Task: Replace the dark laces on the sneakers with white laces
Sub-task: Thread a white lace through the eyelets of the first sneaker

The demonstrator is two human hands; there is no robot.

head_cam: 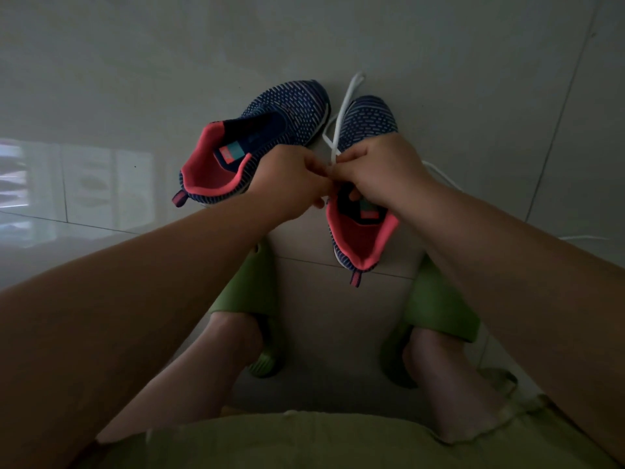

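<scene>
Two navy knit sneakers with coral linings stand on the pale tiled floor. The left sneaker (270, 130) carries no lace and lies angled, toe to the upper right. The right sneaker (367, 123) points away from me, its middle hidden under my hands. A white lace (345, 106) runs up over its toe and trails off on the floor to the right. My left hand (291, 181) and my right hand (378, 167) meet above the right sneaker's eyelets, and both pinch the white lace there.
My feet in green slides (250, 292) (436, 306) are planted just below the sneakers. Another stretch of white lace (581, 237) lies on the floor at the right. A bright window reflection (67, 184) glares on the tiles at the left.
</scene>
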